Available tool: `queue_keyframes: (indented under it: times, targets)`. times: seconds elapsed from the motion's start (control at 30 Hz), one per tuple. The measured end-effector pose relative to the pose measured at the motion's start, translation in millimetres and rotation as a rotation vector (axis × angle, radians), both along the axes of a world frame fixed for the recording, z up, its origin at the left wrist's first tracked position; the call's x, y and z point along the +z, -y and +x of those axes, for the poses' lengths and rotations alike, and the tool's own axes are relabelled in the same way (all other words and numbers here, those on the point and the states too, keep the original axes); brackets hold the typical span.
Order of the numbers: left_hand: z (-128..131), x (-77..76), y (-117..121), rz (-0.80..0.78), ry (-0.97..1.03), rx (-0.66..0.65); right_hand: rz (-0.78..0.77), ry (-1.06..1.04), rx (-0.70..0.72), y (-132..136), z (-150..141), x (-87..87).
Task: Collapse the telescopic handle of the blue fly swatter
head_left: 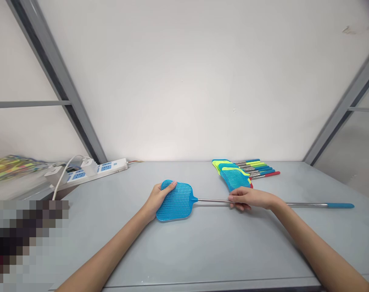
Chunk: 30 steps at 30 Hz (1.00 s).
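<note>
Bare forearms, blue perforated flyswatter

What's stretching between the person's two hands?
In the head view, most of the blue mesh paddle and a stretch of silver rod lie between the left hand and the right hand.

I can read no text, label, brand, number or sign anywhere before me. On the blue fly swatter that I hold, I make out no lettering, neither on its mesh head nor on the blue grip at the far end. Any print on the pile of fly swatters is too small to tell. The white power strip bears tiny marks on its blue socket panels, too small for me to read.
</note>
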<state>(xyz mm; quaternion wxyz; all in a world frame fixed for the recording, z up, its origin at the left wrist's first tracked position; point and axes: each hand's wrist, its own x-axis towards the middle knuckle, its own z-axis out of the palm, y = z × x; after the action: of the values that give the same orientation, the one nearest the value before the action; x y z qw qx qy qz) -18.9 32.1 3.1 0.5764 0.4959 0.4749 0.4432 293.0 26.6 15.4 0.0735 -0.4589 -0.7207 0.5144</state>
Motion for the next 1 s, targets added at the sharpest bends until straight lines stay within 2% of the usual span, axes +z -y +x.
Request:
queue_keyframes:
  times: [0.23,0.53,0.77,1.0]
  targets:
    - [-1,3.9,1,-0.041,0.058,-0.008,-0.04,0.073,-0.036,-2,8,5.9]
    - [-1,1.2,-2,-0.063,0.093,-0.025,-0.084,0.104,-0.04,-6,27,7.0]
    - [-7,3.3,1,-0.062,0.086,-0.019,-0.093,0.065,-0.005,-6,18,2.9]
    - [-11,-0.1,2,-0.019,0.023,0.023,-0.115,-0.022,-0.035,-4,10,1.6]
